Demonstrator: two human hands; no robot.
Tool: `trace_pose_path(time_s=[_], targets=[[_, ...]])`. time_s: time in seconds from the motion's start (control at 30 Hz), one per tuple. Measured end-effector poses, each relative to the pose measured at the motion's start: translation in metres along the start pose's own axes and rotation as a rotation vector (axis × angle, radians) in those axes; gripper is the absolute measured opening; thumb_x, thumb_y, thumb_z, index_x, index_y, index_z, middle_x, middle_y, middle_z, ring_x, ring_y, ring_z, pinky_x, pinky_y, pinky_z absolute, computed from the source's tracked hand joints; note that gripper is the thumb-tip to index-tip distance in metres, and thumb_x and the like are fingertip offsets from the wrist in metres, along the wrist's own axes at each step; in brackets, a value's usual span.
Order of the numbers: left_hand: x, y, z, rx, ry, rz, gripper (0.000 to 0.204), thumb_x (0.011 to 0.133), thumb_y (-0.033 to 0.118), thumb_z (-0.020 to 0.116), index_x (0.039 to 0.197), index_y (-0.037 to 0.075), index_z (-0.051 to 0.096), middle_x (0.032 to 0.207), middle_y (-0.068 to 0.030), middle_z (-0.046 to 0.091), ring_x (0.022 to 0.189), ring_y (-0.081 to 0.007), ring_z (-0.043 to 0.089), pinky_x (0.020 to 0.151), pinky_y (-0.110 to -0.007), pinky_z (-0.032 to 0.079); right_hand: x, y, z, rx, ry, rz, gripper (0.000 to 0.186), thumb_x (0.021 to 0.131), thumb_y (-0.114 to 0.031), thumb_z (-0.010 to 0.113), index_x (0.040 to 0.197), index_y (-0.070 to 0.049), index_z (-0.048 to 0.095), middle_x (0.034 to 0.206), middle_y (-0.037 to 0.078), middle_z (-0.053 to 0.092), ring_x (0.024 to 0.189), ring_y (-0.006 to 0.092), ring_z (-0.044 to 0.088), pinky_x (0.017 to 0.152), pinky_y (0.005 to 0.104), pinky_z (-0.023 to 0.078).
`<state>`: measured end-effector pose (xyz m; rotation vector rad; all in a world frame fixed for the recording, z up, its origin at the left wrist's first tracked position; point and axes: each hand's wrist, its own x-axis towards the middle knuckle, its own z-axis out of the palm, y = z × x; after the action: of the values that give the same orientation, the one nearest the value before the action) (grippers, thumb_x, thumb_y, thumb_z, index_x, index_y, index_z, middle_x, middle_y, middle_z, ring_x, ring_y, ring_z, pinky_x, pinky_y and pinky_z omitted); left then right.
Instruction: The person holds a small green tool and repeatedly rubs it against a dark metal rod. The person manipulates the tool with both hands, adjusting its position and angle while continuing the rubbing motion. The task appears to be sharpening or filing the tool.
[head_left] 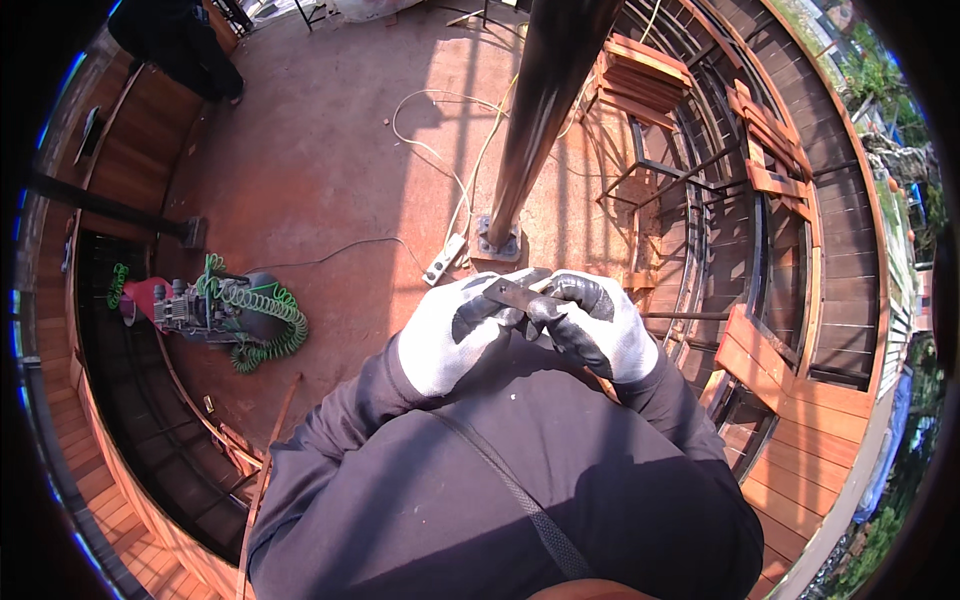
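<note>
Both of my hands wear white gloves with black-coated fingers and meet in front of my chest. Between them is a small dark flat piece (pixel 513 294), like a metal strip, with a hole near its left end. My left hand (pixel 455 335) has its fingers closed on the left part of the piece. My right hand (pixel 603 328) pinches its other end, and the fingers there hide part of it. Whether anything else sits in the right fingers cannot be made out.
A dark post (pixel 545 110) stands on a base plate just beyond my hands. Beside it lies a power strip (pixel 443 262) with cords. An air compressor (pixel 215 312) with a green coiled hose stands left. Curved metal framing and stacked wooden slats (pixel 642 82) are right. Another person (pixel 185 45) is far left.
</note>
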<state>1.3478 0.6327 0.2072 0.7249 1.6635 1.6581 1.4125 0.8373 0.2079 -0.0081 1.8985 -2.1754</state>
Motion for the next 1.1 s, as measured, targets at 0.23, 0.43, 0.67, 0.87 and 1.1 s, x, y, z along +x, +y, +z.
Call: trace_pose_path(time_s=[0.23,0.43,0.67,0.87,1.1], targets=[[-0.001,-0.01,-0.005,0.125,0.007,0.057,0.033,0.089,0.006,0.057,0.121,0.001,0.06,0.118,-0.0159,0.063,0.103,-0.0303,0.063,0.092,-0.034,0.047,0.001,-0.001,0.001,-0.161,0.033,-0.062,0.019,0.095,-0.015,0.057,0.092,0.002,0.065,0.084,0.007,0.065,0.078,0.0112,0.06,0.072,0.0271,0.048],[0.002,-0.011,-0.003,0.174,0.035,0.158,0.028,0.092,0.014,0.053,0.114,-0.002,0.061,0.103,-0.0116,0.062,0.093,-0.0222,0.059,0.086,-0.032,0.046,-0.002,0.013,-0.002,-0.18,0.111,-0.14,0.019,0.094,-0.015,0.058,0.091,0.003,0.063,0.084,0.006,0.065,0.073,0.0102,0.058,0.067,0.0241,0.045],[-0.012,-0.019,-0.011,-0.125,0.083,-0.021,0.039,0.096,0.013,0.052,0.133,-0.001,0.055,0.098,-0.0081,0.062,0.089,-0.0165,0.058,0.083,-0.03,0.046,-0.022,-0.002,-0.088,-0.011,0.656,-0.403,0.024,0.096,-0.025,0.055,0.091,-0.002,0.057,0.063,0.0,0.052,0.043,0.0016,0.036,0.038,0.0186,0.028],[0.0,-0.008,-0.006,-0.228,0.03,0.003,0.025,0.094,0.01,0.054,0.115,-0.001,0.062,0.113,-0.0114,0.063,0.102,-0.019,0.058,0.093,-0.032,0.044,0.011,0.001,0.0,-0.214,0.026,-0.051,0.023,0.096,-0.017,0.056,0.09,0.003,0.063,0.084,0.007,0.064,0.08,0.0135,0.06,0.074,0.0295,0.048],[-0.004,-0.014,-0.006,-0.176,0.049,-0.023,0.029,0.093,0.011,0.055,0.118,-0.001,0.061,0.106,-0.0094,0.062,0.096,-0.0153,0.056,0.087,-0.029,0.043,0.01,0.003,0.002,-0.135,0.021,-0.093,0.02,0.096,-0.014,0.054,0.093,0.004,0.063,0.089,0.009,0.064,0.078,0.0139,0.06,0.073,0.0276,0.047]])
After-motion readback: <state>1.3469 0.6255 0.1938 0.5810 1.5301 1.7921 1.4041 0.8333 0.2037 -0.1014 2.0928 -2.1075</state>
